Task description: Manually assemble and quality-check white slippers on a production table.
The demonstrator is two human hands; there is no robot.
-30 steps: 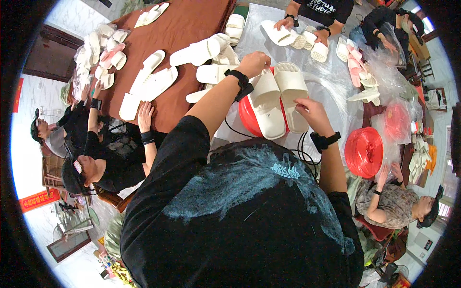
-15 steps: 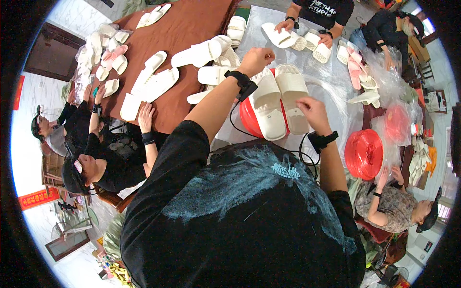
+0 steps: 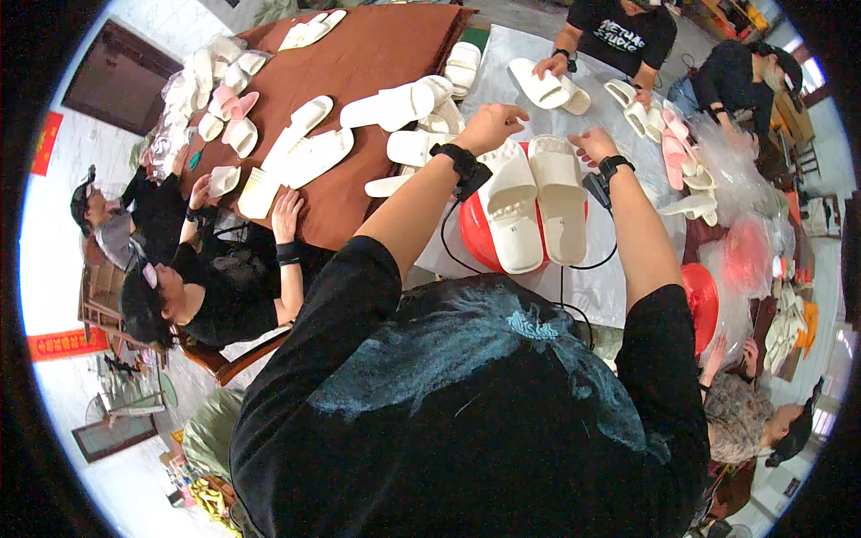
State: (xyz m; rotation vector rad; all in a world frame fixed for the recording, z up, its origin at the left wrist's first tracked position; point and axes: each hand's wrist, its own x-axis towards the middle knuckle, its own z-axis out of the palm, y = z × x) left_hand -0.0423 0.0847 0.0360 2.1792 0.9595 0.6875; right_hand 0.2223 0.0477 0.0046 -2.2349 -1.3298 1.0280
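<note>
A pair of cream-white slippers [image 3: 516,220] lies side by side, heels toward me, on a shiny red round bundle [image 3: 469,229] that looks like a roll of plastic twine. Over the far end of the left slipper is my left hand [image 3: 493,126], its fingers loosely apart. My right hand [image 3: 594,146] hovers by the far end of the right slipper, fingers bent and slightly spread. Nothing shows in either hand. Each wrist wears a black band, with dark cables running down beside the slippers.
White slippers [image 3: 386,106] lie across the brown-covered table [image 3: 359,54] at left. Across from me a co-worker's hand [image 3: 549,66] holds down another slipper. Pink slippers [image 3: 674,160], clear plastic bags [image 3: 744,170] and another red roll [image 3: 700,300] are on the right.
My right hand has moved away from me, from beside the right slipper to its far end, and its fingers have loosened. My left hand's fingers have opened. The co-worker opposite has shifted slippers.
</note>
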